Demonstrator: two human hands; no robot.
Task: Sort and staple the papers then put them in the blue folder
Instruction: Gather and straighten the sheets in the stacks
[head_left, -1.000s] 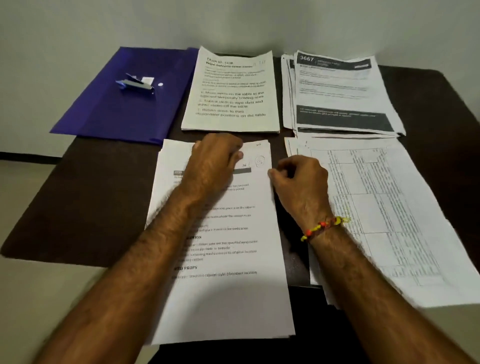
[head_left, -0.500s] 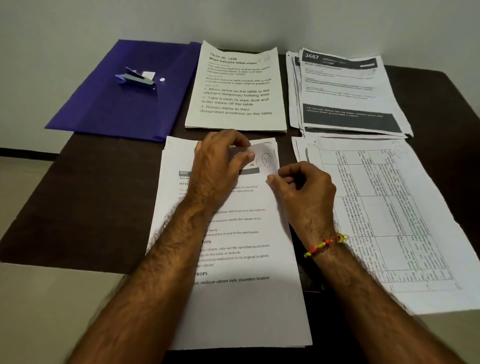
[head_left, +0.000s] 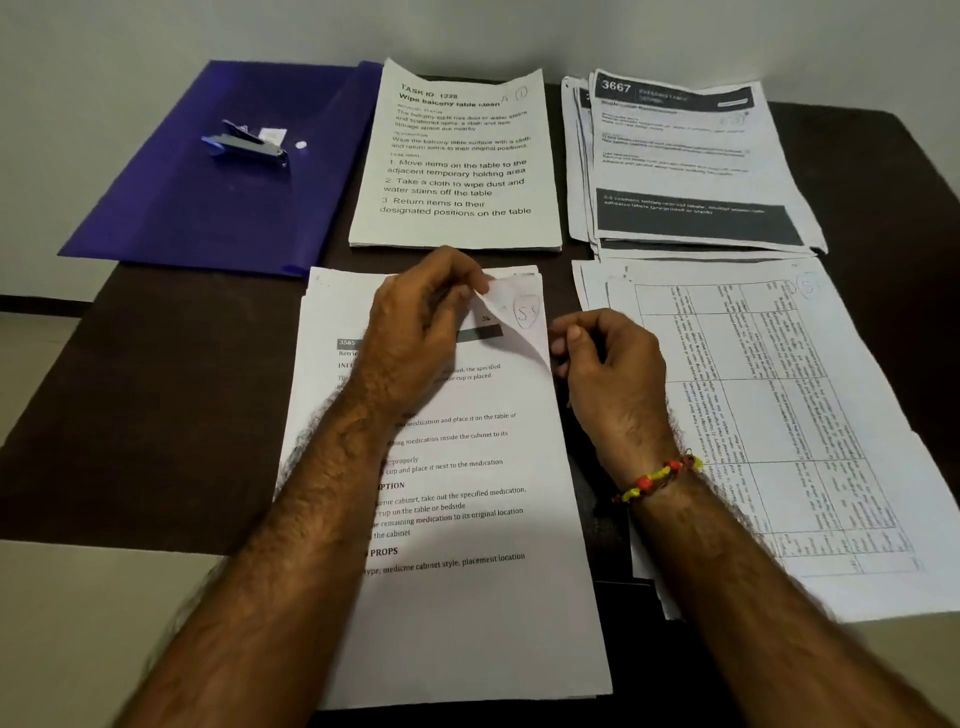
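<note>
A stack of printed papers (head_left: 467, 597) lies in front of me on the dark table (head_left: 130, 415). My left hand (head_left: 421, 332) pinches the top sheet's upper right corner and peels it up, baring a sheet below with a circled handwritten mark. My right hand (head_left: 608, 364), fingers curled, touches the stack's right edge. The blue folder (head_left: 182, 208) lies at the back left with a small blue stapler (head_left: 247, 145) on it. Three more paper stacks lie around: one with large text (head_left: 457, 156) at the back middle, one with dark bands (head_left: 691, 166) at the back right, one with tables (head_left: 769, 415) at the right.
The near stack and the tables stack overhang the table's front edge. A pale wall stands right behind the table. Light floor shows at the left.
My left hand has lifted the top sheet's corner higher, baring more of the marked sheet under it. My right hand has stayed at the stack's right edge.
</note>
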